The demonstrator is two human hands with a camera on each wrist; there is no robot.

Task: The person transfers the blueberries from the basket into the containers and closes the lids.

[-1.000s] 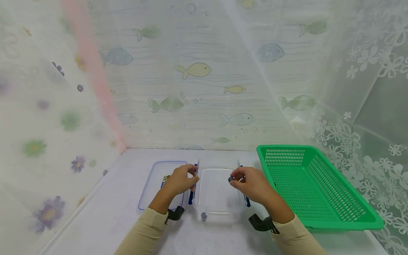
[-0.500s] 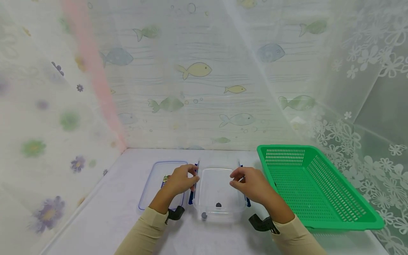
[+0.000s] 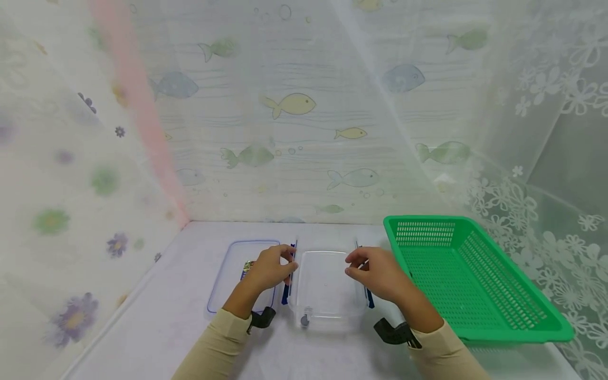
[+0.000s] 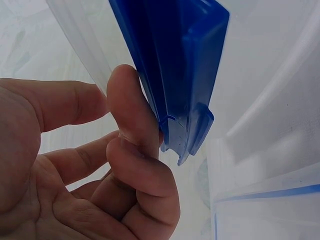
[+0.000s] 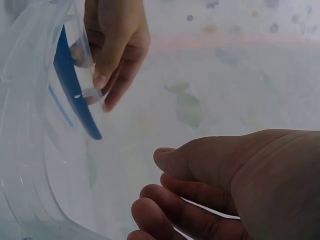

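A clear plastic food container (image 3: 325,285) with blue clip latches stands mid-table. At its near left corner shows a small dark round ball (image 3: 305,320). My left hand (image 3: 268,269) is at the container's left side, its thumb and fingers pinching the clear edge beside the blue latch (image 4: 175,65). Over the container's right side hovers my right hand (image 3: 375,272); its fingers are loosely curled with nothing between them. In the right wrist view the right fingers (image 5: 192,160) hang beside the clear wall, and the left hand (image 5: 120,50) appears beyond it.
Left of the container lies a clear lid (image 3: 233,274) with a blue-edged rim, a small colourful label (image 3: 246,268) showing on it, partly behind the left hand. A large green perforated basket (image 3: 456,285) stands on the right. Fish-patterned curtains (image 3: 294,132) surround the white table (image 3: 171,316).
The right hand let go of a small dark ball, which dropped into the container and rolled near its front; it no longer shows separately. The right hand shifted slightly right. The left hand stayed put.
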